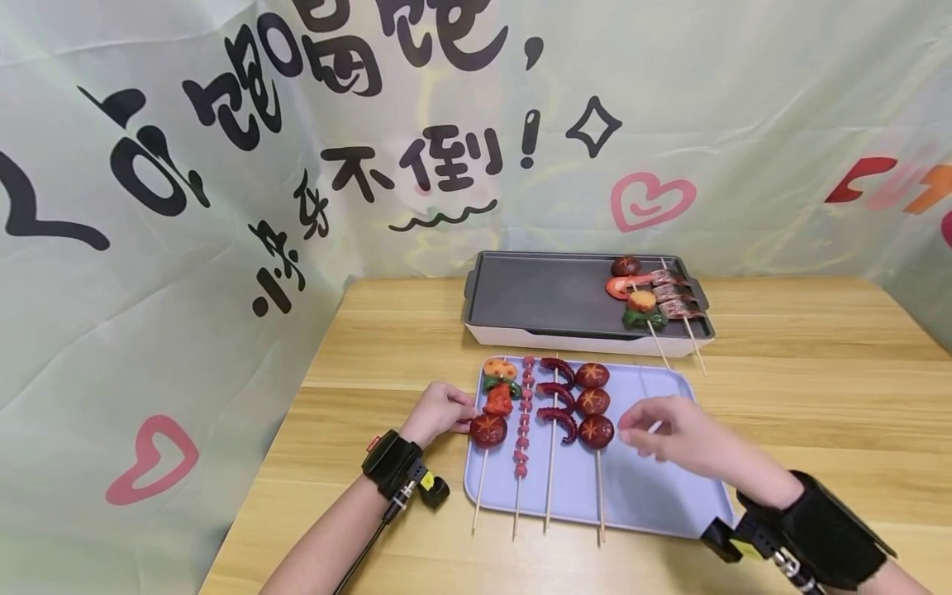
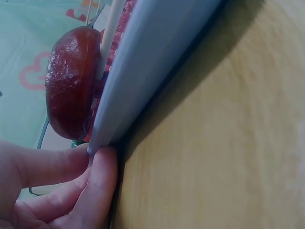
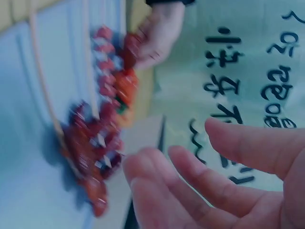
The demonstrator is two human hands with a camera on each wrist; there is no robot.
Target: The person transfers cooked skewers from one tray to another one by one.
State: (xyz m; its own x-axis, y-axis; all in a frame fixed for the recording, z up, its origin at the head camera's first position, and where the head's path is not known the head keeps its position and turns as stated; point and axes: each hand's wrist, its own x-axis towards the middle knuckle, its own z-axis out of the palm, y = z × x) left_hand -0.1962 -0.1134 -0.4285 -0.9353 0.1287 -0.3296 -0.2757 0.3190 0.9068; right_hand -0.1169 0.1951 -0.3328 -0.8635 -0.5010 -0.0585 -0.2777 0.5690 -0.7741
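Note:
On the blue tray [image 1: 662,496] lie several skewers: a mixed one with a mushroom [image 1: 488,430] at the left, a thin one of small red pieces [image 1: 524,413], one of tentacles [image 1: 558,421], and one of mushrooms [image 1: 596,431]. My left hand [image 1: 439,411] pinches the tray's left rim; in the left wrist view thumb and fingers [image 2: 102,183] grip the edge beside a mushroom [image 2: 71,83]. My right hand [image 1: 680,434] hovers over the tray's right part, beside the mushroom skewer, fingers loosely bent and holding nothing. The right wrist view shows its fingertips apart.
Behind the tray stands a grill with a dark plate [image 1: 550,289]. At its right end lie a mushroom [image 1: 625,265], a mixed skewer [image 1: 642,302] and a meat skewer [image 1: 675,299], their sticks passing over the front edge. A printed cloth [image 1: 476,215] hangs behind the wooden table [image 1: 357,355].

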